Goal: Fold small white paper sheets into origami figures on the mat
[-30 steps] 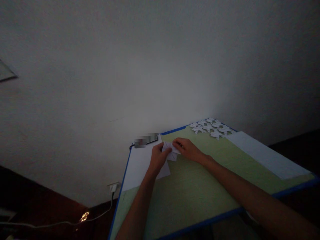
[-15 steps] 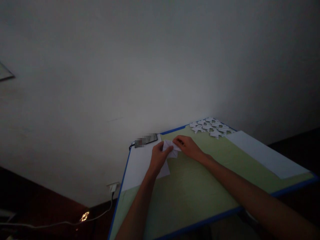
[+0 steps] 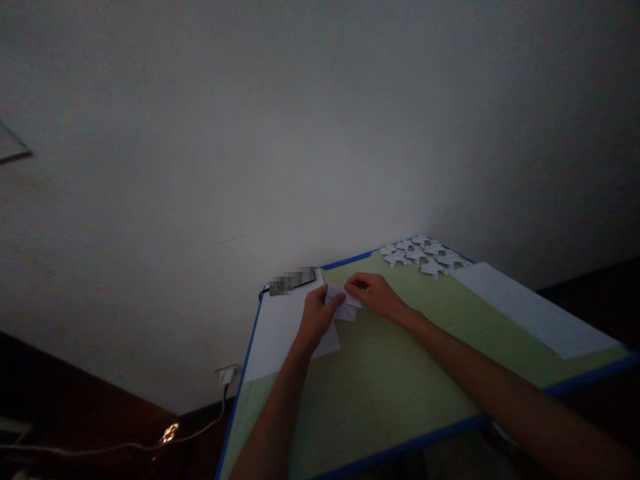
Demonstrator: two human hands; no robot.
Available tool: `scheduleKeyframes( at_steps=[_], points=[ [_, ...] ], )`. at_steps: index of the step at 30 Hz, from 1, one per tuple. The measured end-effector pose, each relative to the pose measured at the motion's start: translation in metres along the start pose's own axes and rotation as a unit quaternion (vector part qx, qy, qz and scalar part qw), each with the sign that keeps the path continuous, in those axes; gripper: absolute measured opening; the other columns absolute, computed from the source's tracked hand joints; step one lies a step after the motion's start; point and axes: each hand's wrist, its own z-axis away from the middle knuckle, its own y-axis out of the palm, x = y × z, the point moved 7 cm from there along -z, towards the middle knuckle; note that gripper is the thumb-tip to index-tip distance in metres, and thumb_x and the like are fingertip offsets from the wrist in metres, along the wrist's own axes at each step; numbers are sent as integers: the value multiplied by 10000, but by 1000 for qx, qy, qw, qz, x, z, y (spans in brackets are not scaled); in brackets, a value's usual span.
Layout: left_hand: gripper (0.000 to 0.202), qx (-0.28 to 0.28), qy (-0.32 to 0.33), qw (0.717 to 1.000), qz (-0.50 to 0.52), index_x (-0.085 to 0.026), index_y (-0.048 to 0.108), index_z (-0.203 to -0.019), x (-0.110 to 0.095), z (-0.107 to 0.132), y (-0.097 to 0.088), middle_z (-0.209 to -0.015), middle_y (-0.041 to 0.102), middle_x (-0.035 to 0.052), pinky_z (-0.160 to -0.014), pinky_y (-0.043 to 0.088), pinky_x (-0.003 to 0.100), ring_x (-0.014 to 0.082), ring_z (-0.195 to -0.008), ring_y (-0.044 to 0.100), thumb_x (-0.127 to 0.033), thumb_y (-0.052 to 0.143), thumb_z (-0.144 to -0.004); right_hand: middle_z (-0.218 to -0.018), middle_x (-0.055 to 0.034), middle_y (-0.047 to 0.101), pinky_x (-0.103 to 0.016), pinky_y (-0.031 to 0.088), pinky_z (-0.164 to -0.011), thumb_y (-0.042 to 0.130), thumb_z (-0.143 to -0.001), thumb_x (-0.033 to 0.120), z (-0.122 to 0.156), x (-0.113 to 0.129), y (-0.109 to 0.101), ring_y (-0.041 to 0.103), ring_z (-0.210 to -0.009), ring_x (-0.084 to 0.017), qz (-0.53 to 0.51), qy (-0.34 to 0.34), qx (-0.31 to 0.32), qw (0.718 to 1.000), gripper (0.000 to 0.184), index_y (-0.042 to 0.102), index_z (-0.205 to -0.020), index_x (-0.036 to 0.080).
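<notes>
A small piece of folded white paper (image 3: 347,312) with crease lines is held up between my two hands over the table. My left hand (image 3: 317,310) grips its left side, thumb lying across the front. The fingers of my right hand (image 3: 373,292) are pinched at its upper right edge. Below and left of my left hand lies a white sheet (image 3: 280,333) on the table. Several folded white paper stars (image 3: 433,268) are grouped at the far right corner.
The green tabletop (image 3: 390,380) has a blue edge and stands against a grey wall (image 3: 320,133). A phone-like device (image 3: 303,277) lies at the back left. Another white paper (image 3: 530,310) covers the right side. A plugged charger (image 3: 227,377) trails a white cable.
The folded paper has shifted slightly down, and my right fingers have moved a little along its upper edge. My left hand stays in nearly the same place.
</notes>
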Motion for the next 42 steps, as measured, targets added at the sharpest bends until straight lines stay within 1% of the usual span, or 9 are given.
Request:
scheduleKeyframes(
  at_steps=[8,12,16,20,25,28,34,38,42],
  points=[
    [353,-20,-17,997,71,-128,739,-945,-7,3,2,-918,745,92,-694,509,295,200,-777,662,-419,770,-747,-798,-55,729,-314,501,-703,676,-812,402,-5,-10,-6,658,-726,-186,-110,40,-22,993,236,692,-842,169],
    [408,-39,-56,992,102,-133,717,-989,-5,4,0,-918,727,92,-611,505,274,195,-749,661,-430,787,-719,-805,-56,729,-313,508,-706,705,-779,423,-6,-16,-8,668,-738,-188,-157,69,-39,984,263,681,-843,169],
    [422,-43,-54,991,118,-127,701,-994,-2,3,0,-873,718,81,-597,508,271,187,-723,658,-362,822,-665,-804,-48,726,-306,509,-707,721,-749,417,-7,-18,-10,665,-730,-177,-178,76,-53,980,263,673,-832,172],
    [477,-79,-71,984,144,-114,671,-1023,4,4,-5,-834,727,84,-609,514,290,180,-676,654,-311,843,-624,-770,-27,707,-301,504,-694,736,-716,371,-7,-19,-6,654,-709,-168,-186,84,-32,979,267,664,-873,167],
    [533,-118,-105,964,215,-138,627,-1051,8,5,-10,-928,743,103,-661,532,309,195,-743,689,-303,856,-599,-773,-9,696,-290,498,-683,744,-681,284,-5,-19,2,634,-681,-150,-178,76,17,981,272,656,-907,162],
    [512,-115,-103,964,216,-138,635,-1043,5,5,-10,-925,730,95,-627,516,280,176,-736,675,-350,847,-628,-765,-8,695,-283,493,-679,732,-693,281,-5,-17,6,634,-679,-146,-185,71,35,980,212,640,-845,165],
    [479,-85,-94,978,168,-124,673,-963,3,5,-4,-872,724,91,-591,504,264,167,-687,664,-380,871,-610,-701,-5,687,-300,515,-693,758,-690,332,-7,-19,1,665,-681,-161,-209,92,5,974,236,596,-758,175],
    [481,-98,-69,977,178,-110,685,-953,4,4,-7,-890,739,113,-668,537,302,186,-721,680,-365,883,-595,-697,-12,692,-312,527,-703,756,-704,364,-7,-19,2,678,-686,-168,-219,93,8,971,253,594,-758,177],
    [506,-100,-50,976,186,-111,675,-944,5,1,-8,-871,744,113,-703,535,331,195,-713,682,-343,905,-558,-694,-7,698,-293,518,-676,748,-701,313,-6,-16,3,664,-671,-158,-220,87,18,972,212,624,-798,170]
  ],
)
